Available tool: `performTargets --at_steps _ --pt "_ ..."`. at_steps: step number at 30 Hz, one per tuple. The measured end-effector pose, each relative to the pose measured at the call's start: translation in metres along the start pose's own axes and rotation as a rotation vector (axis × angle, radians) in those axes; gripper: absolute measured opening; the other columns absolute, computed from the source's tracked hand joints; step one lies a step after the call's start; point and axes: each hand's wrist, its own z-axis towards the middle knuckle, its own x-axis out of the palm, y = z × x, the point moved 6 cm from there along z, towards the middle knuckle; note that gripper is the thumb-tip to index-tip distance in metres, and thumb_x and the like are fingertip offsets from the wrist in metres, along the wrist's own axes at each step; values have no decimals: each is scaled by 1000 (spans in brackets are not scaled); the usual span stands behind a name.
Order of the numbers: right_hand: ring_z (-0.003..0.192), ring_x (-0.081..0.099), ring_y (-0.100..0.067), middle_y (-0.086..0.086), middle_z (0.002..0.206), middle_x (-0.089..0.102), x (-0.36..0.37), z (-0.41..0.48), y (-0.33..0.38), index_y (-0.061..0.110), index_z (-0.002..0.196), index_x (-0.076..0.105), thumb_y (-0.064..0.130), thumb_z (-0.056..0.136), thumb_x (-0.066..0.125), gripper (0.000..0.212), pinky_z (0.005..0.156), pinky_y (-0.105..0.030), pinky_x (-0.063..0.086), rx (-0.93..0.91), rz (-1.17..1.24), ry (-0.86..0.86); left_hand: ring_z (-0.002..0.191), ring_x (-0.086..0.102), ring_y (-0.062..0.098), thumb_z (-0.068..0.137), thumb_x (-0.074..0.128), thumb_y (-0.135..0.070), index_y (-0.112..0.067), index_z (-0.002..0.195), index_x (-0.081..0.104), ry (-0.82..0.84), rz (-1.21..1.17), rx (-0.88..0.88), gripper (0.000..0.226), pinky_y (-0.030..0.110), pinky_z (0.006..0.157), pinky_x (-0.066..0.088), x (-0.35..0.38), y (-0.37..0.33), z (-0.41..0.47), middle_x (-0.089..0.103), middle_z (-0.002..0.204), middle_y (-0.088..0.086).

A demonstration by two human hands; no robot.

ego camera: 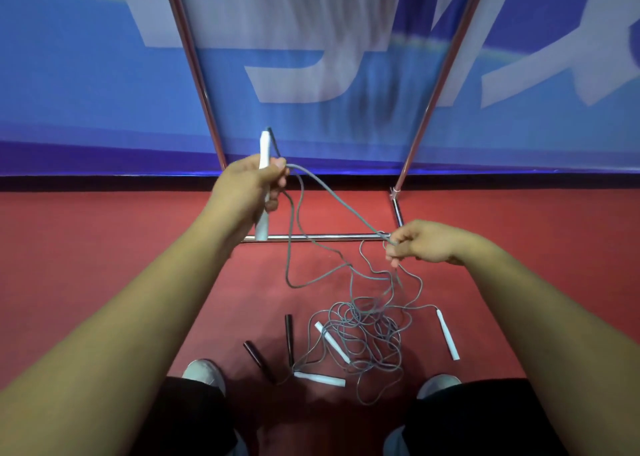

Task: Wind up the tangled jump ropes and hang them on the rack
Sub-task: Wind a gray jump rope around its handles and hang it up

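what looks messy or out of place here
The grey rope tangle sprawls on the red floor, white handles and dark handles strewn around it. The left hand grips another white handle; the right hand pinches a strand.

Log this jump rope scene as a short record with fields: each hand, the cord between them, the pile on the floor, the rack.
left hand: grips a white plastic handle, held upright
right hand: pinches the grey cord
cord: runs from one hand to the other; slack loops hang down
floor pile: tangle of grey cords on the red floor, with three white handles and two dark handles
rack: chrome tube rack, base bar on the floor beyond the hands
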Motion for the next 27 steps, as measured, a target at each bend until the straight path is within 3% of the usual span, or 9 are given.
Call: performTargets --at_steps 2,4,9,12,16,19,22,25,27 --pt "66 65 -12 -8 77 75 -13 2 2 12 81 69 11 96 63 16 75 -30 47 -61 105 -150 48 48 12 100 55 -8 -11 86 63 -81 175 -14 16 21 43 33 -11 7 2 63 77 7" --pt "66 67 -26 -11 71 73 -24 -3 22 7 89 65 8 95 63 7 68 -40 51 -161 235 -254 45 56 7 98 57 -10 -14 100 67 -132 383 11 10 19 42 37 -14 8 1 64 82 7" --pt "46 51 -12 -6 58 62 -14 -19 78 5 88 67 14 94 66 11 44 -19 40 -268 153 -186 39 47 4 99 59 -18 -22 118 67 -76 557 110 22 16 45 40 2 0 -5 65 69 4" --pt "41 40 -5 -3 54 56 -9 -26 97 7 92 73 19 93 68 13 40 -14 31 -313 157 -211 41 45 4 100 58 -17 -21 124 67 92 521 91 26 15 47 40 20 3 -15 62 67 2" --pt "45 38 -10 -2 54 54 -15 -31 111 12 94 76 22 93 68 13 44 -18 30 -391 278 -282 50 46 8 100 60 -18 -21 119 70 305 508 123 22 21 50 39 41 6 -24 55 71 -1" --pt "51 44 -14 1 55 56 -21 -30 105 10 96 75 20 94 66 13 50 -23 38 -403 330 -306 50 37 14 99 61 -23 -9 92 69 388 567 118 18 24 48 33 47 12 -25 47 59 -5" --pt "50 46 -4 1 60 60 -14 -15 79 4 86 69 14 94 65 14 52 -16 39 -309 161 -191 47 31 12 99 59 -16 -12 75 59 229 383 55 25 23 44 24 41 10 -19 45 59 1" --pt "61 55 -4 -5 78 69 3 4 21 11 76 67 3 93 61 19 68 -23 47 -52 -112 29 49 31 9 101 52 -10 -12 77 57 63 -4 10 25 20 43 22 22 0 -8 50 60 0" --pt "73 62 -10 -9 87 72 4 7 -12 10 79 68 0 95 56 23 78 -26 51 58 -122 72 47 34 8 101 53 -13 -12 79 60 4 60 38 23 20 43 25 7 -5 -2 58 64 0"
